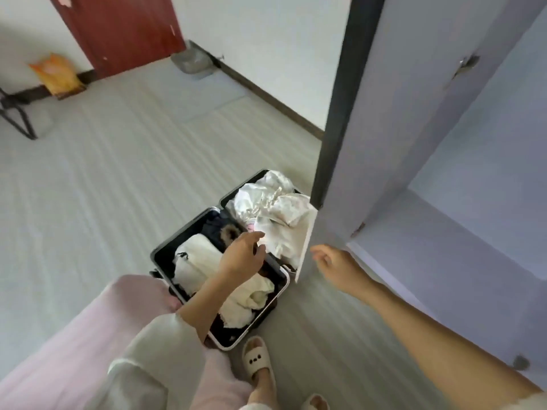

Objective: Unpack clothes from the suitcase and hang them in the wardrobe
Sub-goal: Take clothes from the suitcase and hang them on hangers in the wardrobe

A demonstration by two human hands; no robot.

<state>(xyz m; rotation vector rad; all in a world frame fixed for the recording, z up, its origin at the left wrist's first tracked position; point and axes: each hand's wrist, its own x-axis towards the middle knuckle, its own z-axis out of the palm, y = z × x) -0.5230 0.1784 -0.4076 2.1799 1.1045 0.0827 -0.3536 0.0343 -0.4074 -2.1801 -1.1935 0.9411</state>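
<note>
An open black suitcase (161, 253) lies flat on the floor in front of me. Its near half holds cream clothes (198, 258) and a dark garment with a fur trim (229, 232). The far half is heaped with shiny white clothes (272, 208). My left hand (244, 253) hovers over the middle of the case, fingers relaxed and holding nothing. My right hand (328, 260) hangs beside the open wardrobe door's lower edge (305, 250), fingers loosely curled and empty. The lilac wardrobe (444, 173) stands open at the right, its inside bare in view.
The wardrobe door (349, 99) juts out over the suitcase's far right corner. My slippered feet (259, 359) stand just behind the case. A red door (118, 31), an orange bag (57, 74), a grey basin (192, 62) and a black stand (14, 113) lie farther off.
</note>
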